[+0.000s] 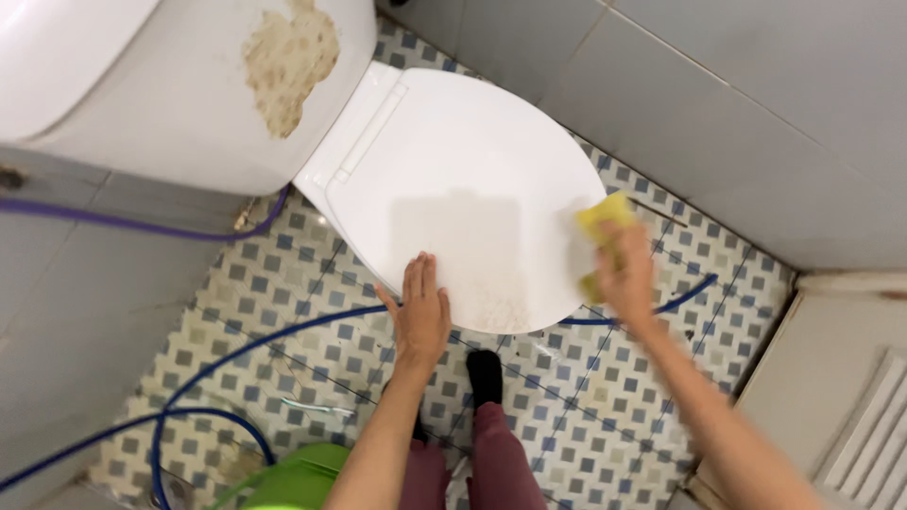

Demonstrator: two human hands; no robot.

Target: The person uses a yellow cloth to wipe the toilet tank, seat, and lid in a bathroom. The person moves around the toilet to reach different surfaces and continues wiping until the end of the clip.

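the tiled floor [586, 406], patterned in small blue-grey and cream squares, spreads under and around the toilet lid, with plain grey wall tiles [737, 104] rising beyond the lid's far side. the white cistern [179, 104] sits just behind the lid's hinge end and carries a rough brown patch of stain or peeled surface near its top edge. the toilet lid [463, 189] itself is closed, white, glossy and oval; a duller rectangular patch runs down its middle, and a sprinkle of brownish specks gathers near the front rim closest to the person. a blue hose [283, 335] loops over the floor from below the lid's front edge out to the near left, and a purple hose [142, 225] runs along the wall base beside the cistern. a bright green bucket rim [298, 477] shows well in front of the lid, by the person's maroon trouser legs [496, 463] and a black-socked foot [485, 375]. the left hand [419, 312] lies flat on the lid's front rim, fingers straight and together, gripping nothing. the right hand [625, 274], blurred, is at the lid's right edge with its fingers curled round a yellow sponge [605, 219], which presses against the lid's rim there.
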